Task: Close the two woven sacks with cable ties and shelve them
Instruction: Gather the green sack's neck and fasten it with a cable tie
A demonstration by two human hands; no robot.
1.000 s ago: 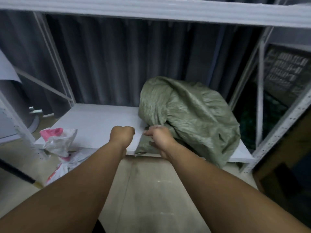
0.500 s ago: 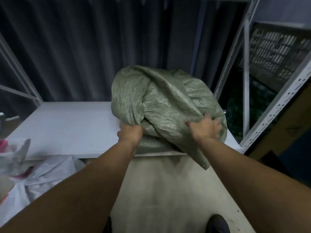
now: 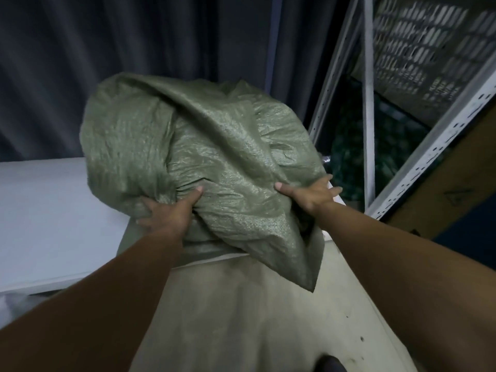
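A bulging green woven sack (image 3: 214, 157) sits on the right end of a low white shelf board (image 3: 53, 210), with one loose corner hanging over the front edge. My left hand (image 3: 169, 213) grips the sack's lower left side, thumb pressed into the fabric. My right hand (image 3: 311, 194) holds its lower right edge near the shelf's end. No cable tie shows, and the sack's mouth is hidden. The second sack is out of view.
White slotted rack uprights (image 3: 429, 162) rise just right of the sack, with a dark perforated crate (image 3: 429, 57) behind them. A dark pleated curtain (image 3: 134, 36) hangs behind the shelf. Pale floor (image 3: 241, 318) lies below, a shoe tip (image 3: 330, 363) at the bottom edge.
Both hands went from the sack's near corner to its two lower sides. The sack now stands taller and closer in view. The pink-and-white bag on the left has left the frame.
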